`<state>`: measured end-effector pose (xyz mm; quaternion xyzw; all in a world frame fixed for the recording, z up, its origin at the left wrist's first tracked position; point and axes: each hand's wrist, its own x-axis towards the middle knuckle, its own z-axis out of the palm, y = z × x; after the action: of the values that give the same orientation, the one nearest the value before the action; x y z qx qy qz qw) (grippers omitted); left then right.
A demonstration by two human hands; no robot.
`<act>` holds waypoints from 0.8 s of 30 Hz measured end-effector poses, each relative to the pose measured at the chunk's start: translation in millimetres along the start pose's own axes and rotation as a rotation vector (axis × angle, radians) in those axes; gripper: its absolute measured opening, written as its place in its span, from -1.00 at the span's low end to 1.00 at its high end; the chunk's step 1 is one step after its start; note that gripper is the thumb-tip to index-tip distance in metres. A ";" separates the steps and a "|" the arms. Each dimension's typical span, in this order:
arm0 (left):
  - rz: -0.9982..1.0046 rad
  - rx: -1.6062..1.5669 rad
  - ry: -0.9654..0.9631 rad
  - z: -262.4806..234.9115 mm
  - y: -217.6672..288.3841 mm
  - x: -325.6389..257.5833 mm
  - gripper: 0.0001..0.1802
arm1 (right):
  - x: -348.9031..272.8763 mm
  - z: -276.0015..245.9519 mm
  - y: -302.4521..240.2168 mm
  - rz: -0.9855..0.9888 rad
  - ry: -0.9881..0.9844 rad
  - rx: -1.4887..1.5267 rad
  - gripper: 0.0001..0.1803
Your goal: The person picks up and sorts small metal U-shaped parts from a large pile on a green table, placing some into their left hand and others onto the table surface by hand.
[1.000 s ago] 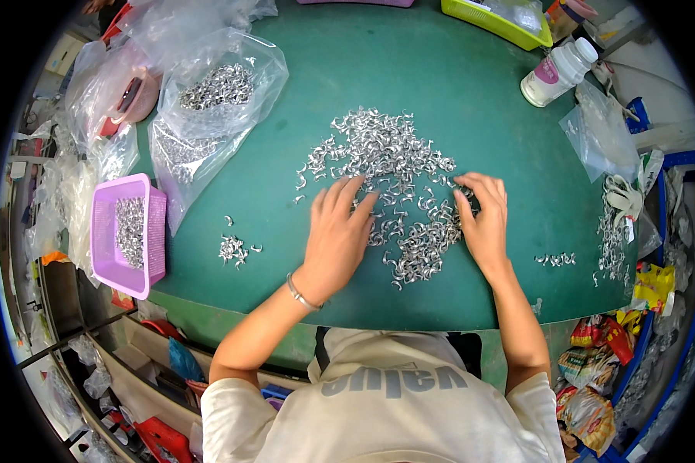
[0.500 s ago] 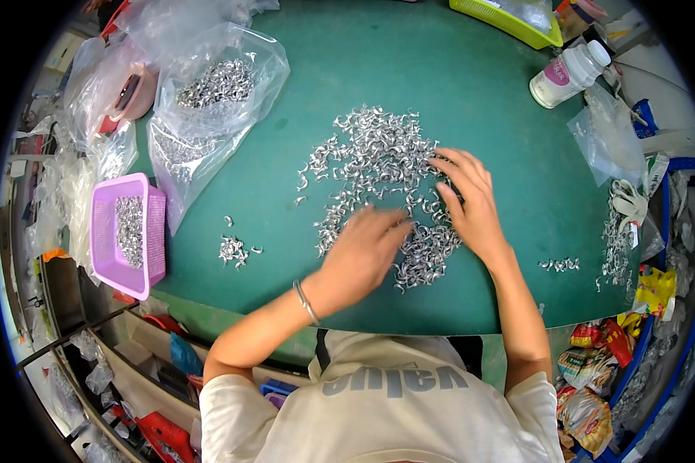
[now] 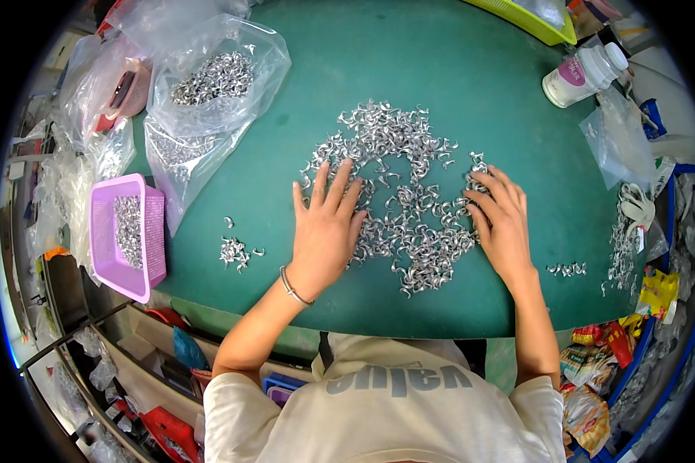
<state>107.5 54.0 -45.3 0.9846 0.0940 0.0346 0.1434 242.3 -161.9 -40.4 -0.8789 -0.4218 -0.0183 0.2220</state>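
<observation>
A loose heap of small, curved, silvery metal pieces [image 3: 425, 204] spreads over the green table top [image 3: 347, 62]. My left hand [image 3: 326, 228] lies flat on the heap's left side, fingers spread and pointing away from me, with a bangle on the wrist. At the right side my right hand [image 3: 503, 220] rests with its fingers slightly bent and apart, the fingertips touching several pieces. Neither hand grips anything that I can see. A small group of the same pieces [image 3: 235, 253] lies left of my left hand, and a short row of pieces [image 3: 567, 269] lies right of my right forearm.
On the left stand a purple basket [image 3: 154, 231] with metal pieces inside and a clear plastic bag [image 3: 262, 77] holding more. A white bottle [image 3: 583, 76] stands far right, near a yellow-green basket [image 3: 517, 17]. More pieces [image 3: 622, 247] lie along the right edge.
My left hand has moved left and farther away, its fingers now spread flat. My right hand has shifted right and nearer to me. Pieces have spread to the right, opening gaps in the heap.
</observation>
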 end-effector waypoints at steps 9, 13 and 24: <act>0.163 -0.162 0.021 1.5 15.4 0.3 -0.76 | 32.8 26.9 -37.0 -0.232 0.009 0.156 -0.81; 0.108 -0.174 0.070 1.5 7.0 -4.6 -0.76 | 27.6 23.5 -15.1 -0.156 0.070 -0.001 -0.84; 0.180 -0.219 0.140 4.2 17.2 8.1 -0.70 | 15.4 31.5 -32.1 -0.218 0.003 0.132 -0.80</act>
<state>118.9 38.2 -44.0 0.9627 0.0110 0.1259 0.2393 223.2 -120.3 -53.3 -0.8113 -0.5149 -0.0157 0.2765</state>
